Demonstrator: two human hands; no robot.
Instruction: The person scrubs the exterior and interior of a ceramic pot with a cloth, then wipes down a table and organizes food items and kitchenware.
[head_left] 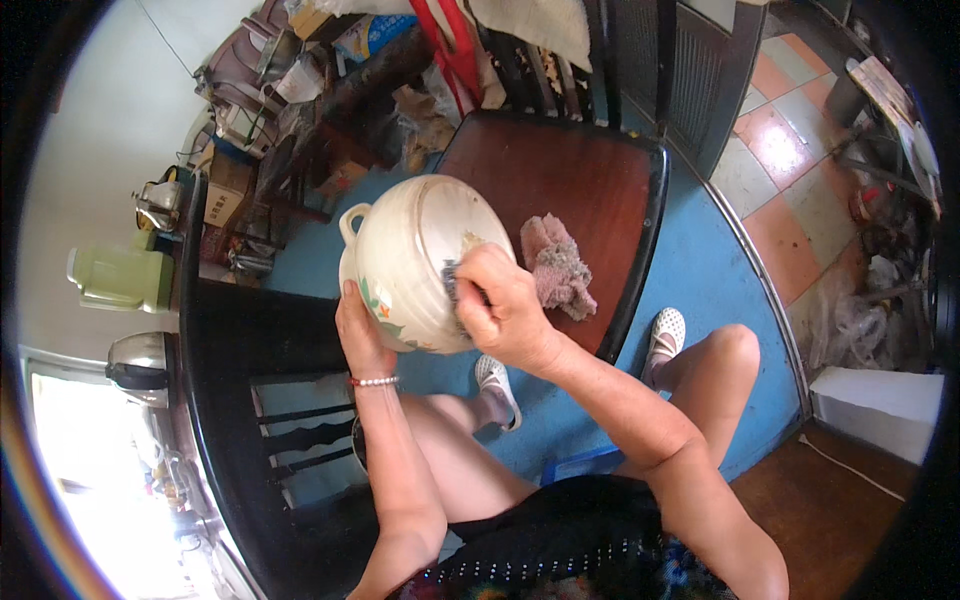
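Observation:
A cream ceramic pot [425,225] with a small loop handle and a painted flower pattern is tilted, its rounded underside turned up, above the near left part of a dark wooden chair seat [600,180]. My left hand [358,332] grips the pot by its left side, near the rim. Closed around a dark, rough scrubbing pad [450,278], my right hand [500,305] presses it to the pot's side. Most of the pad is hidden under the fingers. Beside the pot, a crumpled pinkish-grey rag [557,268] lies on the seat.
A black table [225,330] runs along my left, with a green plastic container [120,278] and a metal kettle [140,362] on its far side. Clutter is heaped at the back left. A metal threshold divides the blue floor [690,255] from tiles at the right.

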